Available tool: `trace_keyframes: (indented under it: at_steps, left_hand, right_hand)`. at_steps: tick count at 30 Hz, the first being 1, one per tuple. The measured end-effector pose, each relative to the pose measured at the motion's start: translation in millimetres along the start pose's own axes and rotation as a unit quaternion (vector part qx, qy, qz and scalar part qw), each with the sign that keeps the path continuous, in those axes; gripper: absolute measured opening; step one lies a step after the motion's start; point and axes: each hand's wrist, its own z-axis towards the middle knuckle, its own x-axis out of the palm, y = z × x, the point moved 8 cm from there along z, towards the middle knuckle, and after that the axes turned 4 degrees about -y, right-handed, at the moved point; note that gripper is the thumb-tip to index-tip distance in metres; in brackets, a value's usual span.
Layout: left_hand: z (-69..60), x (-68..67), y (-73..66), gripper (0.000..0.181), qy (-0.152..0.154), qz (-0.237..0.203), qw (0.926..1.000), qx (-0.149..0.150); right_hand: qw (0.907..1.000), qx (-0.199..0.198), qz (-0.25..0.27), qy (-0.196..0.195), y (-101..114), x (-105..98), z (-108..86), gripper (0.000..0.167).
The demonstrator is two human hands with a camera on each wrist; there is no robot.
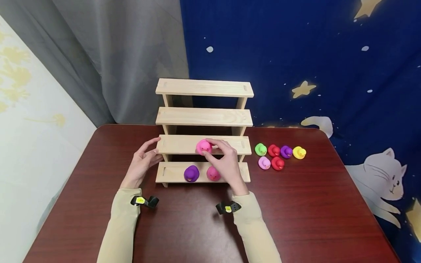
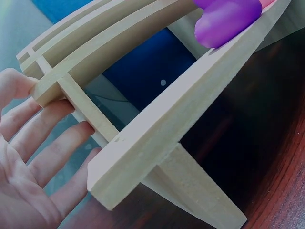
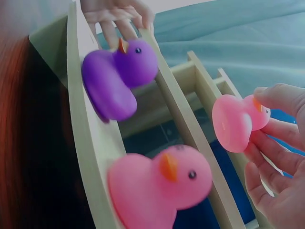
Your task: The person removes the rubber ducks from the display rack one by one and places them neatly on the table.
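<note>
My right hand point(image 1: 227, 162) pinches a bright pink duck point(image 1: 204, 147) between thumb and fingers, at the second tier from the bottom of a wooden stepped shelf point(image 1: 177, 144). In the right wrist view the held duck point(image 3: 233, 123) is tilted; whether it touches the board cannot be told. A purple duck point(image 1: 191, 173) and another pink duck point(image 1: 213, 173) sit on the lowest tier below it. My left hand point(image 1: 141, 164) touches the left end of the second tier, its thumb and fingers around the board's end in the left wrist view point(image 2: 47, 93).
Right of the shelf, several small ducks stand on the dark red table point(image 1: 315, 204) in two rows: green point(image 1: 261, 149), red point(image 1: 273, 150), purple point(image 1: 286, 151) and yellow point(image 1: 299, 152) behind, light pink point(image 1: 264, 163) and red point(image 1: 277, 163) in front. Curtains hang behind.
</note>
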Motion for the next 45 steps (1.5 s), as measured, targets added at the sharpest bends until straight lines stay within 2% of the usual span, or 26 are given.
trace_keyframes:
  at_steps: [8, 15, 18, 22, 29, 37, 45]
  left_hand:
    - [-0.6, -0.9, 1.0, 0.042, -0.012, 0.023, 0.9997, 0.001]
    - [-0.7, -1.4, 0.8, 0.042, -0.012, 0.022, 0.9997, 0.002]
    - [-0.8, -1.3, 1.1, 0.042, -0.012, 0.021, 0.9997, 0.002]
    - [-1.1, -1.2, 1.6, 0.042, -0.014, 0.022, 0.9996, 0.001]
    - [-0.4, -1.3, 0.0, 0.043, -0.012, 0.032, 0.9994, -0.001]
    - [1.0, -1.3, -3.5, 0.044, -0.010, 0.041, 0.9991, -0.002]
    - [0.0, -1.2, -2.8, 0.044, -0.007, 0.038, 0.9993, -0.003]
  right_hand:
    - [0.9998, 0.015, 0.005, -0.015, -7.7, -19.6, -0.3, 0.034]
    - [0.9996, 0.015, 0.009, -0.023, 22.4, -41.2, 0.4, 0.032]
    - [0.9994, 0.022, 0.012, -0.023, 24.1, -48.1, -0.3, 0.033]
    - [0.9992, 0.024, 0.010, -0.029, 21.4, -56.0, -2.4, 0.034]
    - [0.9986, 0.016, -0.038, -0.032, 18.1, -68.5, -4.3, 0.035]
    - [0.9975, -0.001, -0.056, -0.044, -16.2, -87.1, -7.5, 0.039]
    - [0.9921, -0.028, -0.108, -0.057, -23.1, -111.7, -15.9, 0.040]
